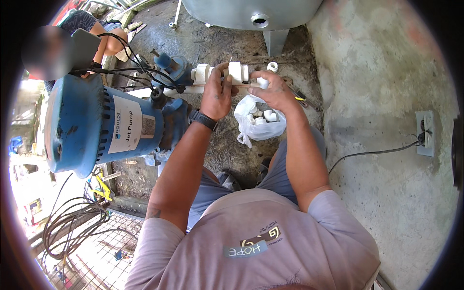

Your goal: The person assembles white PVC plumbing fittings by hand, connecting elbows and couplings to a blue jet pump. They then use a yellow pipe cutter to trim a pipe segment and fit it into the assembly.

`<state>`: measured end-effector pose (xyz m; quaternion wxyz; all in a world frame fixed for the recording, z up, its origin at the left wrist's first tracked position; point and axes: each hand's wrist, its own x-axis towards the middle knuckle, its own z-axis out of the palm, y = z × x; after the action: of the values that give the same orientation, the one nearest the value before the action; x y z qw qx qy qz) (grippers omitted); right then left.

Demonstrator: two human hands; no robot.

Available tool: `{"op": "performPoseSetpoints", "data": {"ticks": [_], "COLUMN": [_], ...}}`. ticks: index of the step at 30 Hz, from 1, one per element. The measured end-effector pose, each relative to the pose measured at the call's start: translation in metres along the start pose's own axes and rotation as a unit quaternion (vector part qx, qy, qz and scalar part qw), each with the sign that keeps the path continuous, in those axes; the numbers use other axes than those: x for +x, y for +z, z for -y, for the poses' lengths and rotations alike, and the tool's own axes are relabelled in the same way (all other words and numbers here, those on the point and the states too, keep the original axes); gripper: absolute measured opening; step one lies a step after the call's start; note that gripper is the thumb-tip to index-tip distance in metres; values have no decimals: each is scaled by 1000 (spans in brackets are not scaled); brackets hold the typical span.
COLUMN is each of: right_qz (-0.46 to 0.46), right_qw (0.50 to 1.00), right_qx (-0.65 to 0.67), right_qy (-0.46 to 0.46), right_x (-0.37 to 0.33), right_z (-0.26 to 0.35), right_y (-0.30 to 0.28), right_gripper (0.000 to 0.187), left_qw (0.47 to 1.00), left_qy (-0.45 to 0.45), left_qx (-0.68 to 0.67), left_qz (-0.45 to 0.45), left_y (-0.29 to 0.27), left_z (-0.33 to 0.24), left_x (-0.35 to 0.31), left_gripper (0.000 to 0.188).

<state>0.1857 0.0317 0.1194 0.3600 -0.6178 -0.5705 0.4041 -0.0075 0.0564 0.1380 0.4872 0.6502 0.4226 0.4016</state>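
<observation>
My left hand, with a dark watch on the wrist, is closed around a white plastic pipe fitting with wide collars. Its left end points toward the blue pump housing; whether they join I cannot tell. At the fitting's right end is my right hand, index fingertip close to it, thumb and index finger apart. A thin reddish strip shows between the two thumbs, too small to name. Below the hands, a white plastic bag lies open with several white elbow fittings inside. Another white fitting lies on the ground beyond.
A large blue pump motor stands at my left, black cables running over it. Ahead is a grey metal tank on a leg. A concrete wall rises at right. Another person crouches at far left. Coiled cable lies lower left.
</observation>
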Motion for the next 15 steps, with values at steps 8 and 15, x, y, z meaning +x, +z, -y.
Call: {"op": "performPoseSetpoints", "data": {"ticks": [8, 15], "right_qz": [48, 43], "right_qw": [997, 996], "right_qx": [-43, -78], "right_qy": [-45, -18], "right_x": [6, 6], "right_z": [-5, 1], "right_y": [-7, -5], "right_gripper": [54, 49], "left_qw": [1000, 994], "left_qy": [25, 61], "left_qx": [7, 88], "left_qz": [-12, -9], "left_y": [3, 0], "left_z": [6, 13], "left_x": [2, 2], "left_gripper": [37, 42]}}
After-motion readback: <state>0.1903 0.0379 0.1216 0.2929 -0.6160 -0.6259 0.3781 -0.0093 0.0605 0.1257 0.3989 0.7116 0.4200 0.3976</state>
